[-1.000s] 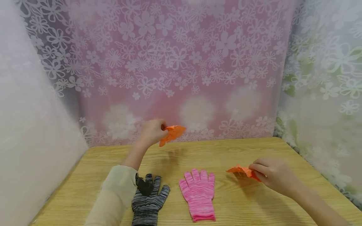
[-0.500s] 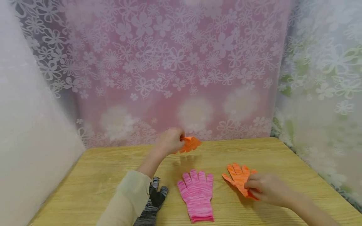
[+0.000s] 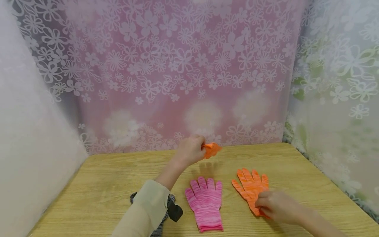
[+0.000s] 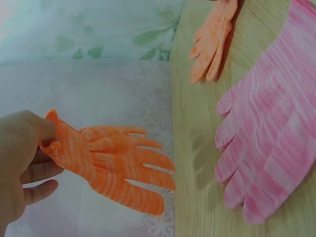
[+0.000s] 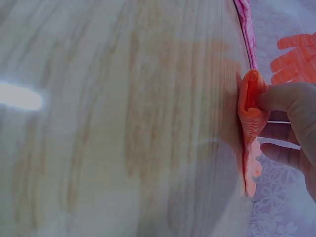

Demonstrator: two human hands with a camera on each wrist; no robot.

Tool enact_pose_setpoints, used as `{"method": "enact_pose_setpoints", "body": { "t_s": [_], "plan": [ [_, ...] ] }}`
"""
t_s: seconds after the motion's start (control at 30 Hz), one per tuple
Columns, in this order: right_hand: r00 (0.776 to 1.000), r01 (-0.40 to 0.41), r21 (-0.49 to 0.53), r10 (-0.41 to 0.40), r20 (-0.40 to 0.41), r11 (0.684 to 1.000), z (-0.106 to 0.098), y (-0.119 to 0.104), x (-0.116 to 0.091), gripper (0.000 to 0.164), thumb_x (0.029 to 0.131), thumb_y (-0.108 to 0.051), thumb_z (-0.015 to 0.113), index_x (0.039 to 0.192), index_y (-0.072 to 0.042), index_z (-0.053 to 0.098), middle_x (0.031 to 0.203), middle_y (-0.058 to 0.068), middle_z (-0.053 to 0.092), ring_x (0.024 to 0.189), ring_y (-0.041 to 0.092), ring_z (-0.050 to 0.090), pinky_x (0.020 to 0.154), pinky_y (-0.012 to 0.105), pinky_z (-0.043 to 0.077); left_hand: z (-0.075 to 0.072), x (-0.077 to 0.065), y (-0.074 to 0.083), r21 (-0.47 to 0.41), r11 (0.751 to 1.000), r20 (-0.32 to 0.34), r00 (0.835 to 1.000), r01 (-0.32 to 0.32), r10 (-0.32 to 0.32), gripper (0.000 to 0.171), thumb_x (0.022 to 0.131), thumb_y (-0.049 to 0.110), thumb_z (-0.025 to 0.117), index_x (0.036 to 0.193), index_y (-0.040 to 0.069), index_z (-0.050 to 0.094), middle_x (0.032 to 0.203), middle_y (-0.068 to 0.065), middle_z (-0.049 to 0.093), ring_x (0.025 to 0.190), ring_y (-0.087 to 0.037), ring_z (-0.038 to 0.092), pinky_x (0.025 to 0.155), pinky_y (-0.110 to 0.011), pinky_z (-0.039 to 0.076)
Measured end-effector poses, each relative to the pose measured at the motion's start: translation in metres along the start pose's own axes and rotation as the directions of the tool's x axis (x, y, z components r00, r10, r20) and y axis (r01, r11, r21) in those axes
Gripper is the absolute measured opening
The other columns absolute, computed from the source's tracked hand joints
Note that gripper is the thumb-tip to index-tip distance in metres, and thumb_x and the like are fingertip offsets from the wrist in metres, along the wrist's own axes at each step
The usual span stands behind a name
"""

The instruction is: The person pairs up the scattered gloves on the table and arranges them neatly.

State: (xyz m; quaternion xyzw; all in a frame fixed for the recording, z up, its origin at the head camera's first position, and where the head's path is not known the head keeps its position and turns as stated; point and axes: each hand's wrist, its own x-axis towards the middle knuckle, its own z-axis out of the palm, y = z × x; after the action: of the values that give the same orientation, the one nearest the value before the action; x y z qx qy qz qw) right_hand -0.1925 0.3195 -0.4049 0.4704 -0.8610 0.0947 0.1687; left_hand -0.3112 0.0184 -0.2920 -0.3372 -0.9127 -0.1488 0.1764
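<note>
My left hand [image 3: 190, 150] pinches an orange knitted glove [image 4: 118, 163] by its cuff, holding it up over the far part of the table with the glove's fingers pointing away. My right hand [image 3: 275, 205] grips the cuff of a second orange glove [image 3: 251, 187], which lies on the table with its fingers spread toward the back. Between the hands a pink striped glove [image 3: 206, 204] lies palm-flat, fingers pointing to the back. A grey-black glove [image 3: 158, 230] is mostly hidden under my left sleeve [image 3: 148, 204].
The wooden table [image 3: 100, 184] has a rounded far edge. Behind it hangs a pink curtain [image 3: 189, 65] with white flowers; a pale sheet [image 3: 38, 131] stands on the left and a flowered one [image 3: 334, 131] on the right. A black strap piece [image 3: 174, 210] hangs from the left sleeve.
My left hand has carried its orange glove to the right. My right hand has lowered the other orange glove onto the table and drawn nearer to the front. The left arm now covers more of the grey-black glove.
</note>
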Motion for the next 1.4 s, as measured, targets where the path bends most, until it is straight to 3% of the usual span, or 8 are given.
{"method": "enact_pose_setpoints", "body": {
  "t_s": [0.17, 0.4, 0.6, 0.73, 0.93, 1.13, 1.2, 1.4],
  "plan": [
    [0.999, -0.045, 0.016, 0.045, 0.008, 0.999, 0.002, -0.002, -0.005, 0.026, 0.07, -0.003, 0.075, 0.086, -0.021, 0.066, 0.08, -0.015, 0.059, 0.068, -0.002, 0.054, 0.056, 0.013, 0.04, 0.003, 0.002, 0.009, 0.01, 1.0, -0.023, 1.0, -0.017, 0.017, 0.003, 0.084, 0.013, 0.062, 0.085, 0.011, 0.06, 0.076, 0.001, 0.052, 0.06, -0.012, 0.045, 0.054, -0.022, 0.039],
    [1.0, -0.015, 0.014, 0.015, -0.008, 1.0, 0.0, -0.005, -0.016, 0.02, 0.075, -0.015, 0.076, 0.091, -0.022, 0.065, 0.088, -0.012, 0.059, 0.074, 0.001, 0.056, 0.059, 0.014, 0.042, 0.009, 0.0, 0.015, 0.031, 0.998, -0.032, 0.998, -0.049, 0.05, 0.004, 0.083, 0.013, 0.061, 0.085, 0.01, 0.06, 0.074, 0.003, 0.05, 0.058, -0.01, 0.044, 0.053, -0.021, 0.037],
    [0.989, -0.13, 0.054, 0.126, 0.081, 0.99, -0.009, -0.012, -0.031, 0.022, 0.085, -0.023, 0.067, 0.106, -0.018, 0.066, 0.102, -0.005, 0.063, 0.087, 0.01, 0.06, 0.062, 0.027, 0.049, 0.012, 0.002, 0.019, 0.011, 0.998, -0.036, 0.997, -0.068, 0.068, 0.003, 0.083, 0.011, 0.061, 0.086, 0.011, 0.06, 0.075, 0.003, 0.051, 0.058, -0.009, 0.043, 0.053, -0.021, 0.037],
    [0.99, -0.134, 0.053, 0.131, 0.053, 0.99, -0.012, -0.014, -0.035, 0.022, 0.084, -0.023, 0.068, 0.105, -0.022, 0.064, 0.103, -0.006, 0.061, 0.089, 0.008, 0.059, 0.064, 0.026, 0.049, 0.013, 0.003, 0.024, 0.031, 0.994, -0.069, 0.992, -0.102, 0.104, 0.003, 0.082, 0.011, 0.061, 0.083, 0.013, 0.06, 0.073, 0.004, 0.051, 0.058, -0.009, 0.043, 0.053, -0.021, 0.037],
    [0.998, -0.03, 0.042, 0.028, 0.047, 0.999, -0.012, -0.012, -0.039, 0.026, 0.083, -0.022, 0.07, 0.108, -0.025, 0.063, 0.103, -0.011, 0.057, 0.086, 0.003, 0.056, 0.067, 0.017, 0.044, 0.016, 0.005, 0.033, 0.083, 0.978, -0.138, 0.969, -0.193, 0.203, 0.008, 0.081, 0.012, 0.064, 0.083, 0.012, 0.056, 0.069, 0.004, 0.05, 0.054, -0.008, 0.042, 0.049, -0.018, 0.035],
    [0.998, -0.043, -0.033, 0.044, 0.038, 0.999, -0.01, -0.011, -0.04, 0.028, 0.082, -0.027, 0.071, 0.108, -0.027, 0.06, 0.102, -0.016, 0.055, 0.086, 0.001, 0.054, 0.066, 0.019, 0.044, 0.022, 0.007, 0.047, 0.237, 0.935, -0.247, 0.915, -0.263, 0.32, 0.009, 0.08, 0.014, 0.063, 0.077, 0.014, 0.055, 0.065, 0.005, 0.044, 0.05, -0.007, 0.035, 0.045, -0.017, 0.027],
    [0.999, -0.046, -0.048, 0.047, 0.019, 0.998, -0.009, -0.012, -0.041, 0.029, 0.081, -0.026, 0.072, 0.107, -0.028, 0.059, 0.103, -0.017, 0.054, 0.087, 0.001, 0.053, 0.068, 0.019, 0.043, 0.025, 0.008, 0.054, 0.279, 0.922, -0.258, 0.904, -0.269, 0.341, 0.006, 0.079, 0.015, 0.063, 0.076, 0.015, 0.058, 0.066, 0.006, 0.046, 0.05, -0.006, 0.037, 0.045, -0.017, 0.027],
    [1.0, -0.015, -0.009, 0.015, -0.012, 1.0, -0.006, -0.013, -0.042, 0.032, 0.08, -0.02, 0.073, 0.104, -0.032, 0.057, 0.104, -0.015, 0.053, 0.088, 0.001, 0.048, 0.068, 0.023, 0.041, 0.041, 0.01, 0.074, 0.341, 0.895, -0.225, 0.899, -0.289, 0.376, 0.004, 0.08, 0.017, 0.061, 0.076, 0.017, 0.06, 0.069, 0.007, 0.054, 0.053, -0.005, 0.046, 0.044, -0.016, 0.03]
  ]
}}
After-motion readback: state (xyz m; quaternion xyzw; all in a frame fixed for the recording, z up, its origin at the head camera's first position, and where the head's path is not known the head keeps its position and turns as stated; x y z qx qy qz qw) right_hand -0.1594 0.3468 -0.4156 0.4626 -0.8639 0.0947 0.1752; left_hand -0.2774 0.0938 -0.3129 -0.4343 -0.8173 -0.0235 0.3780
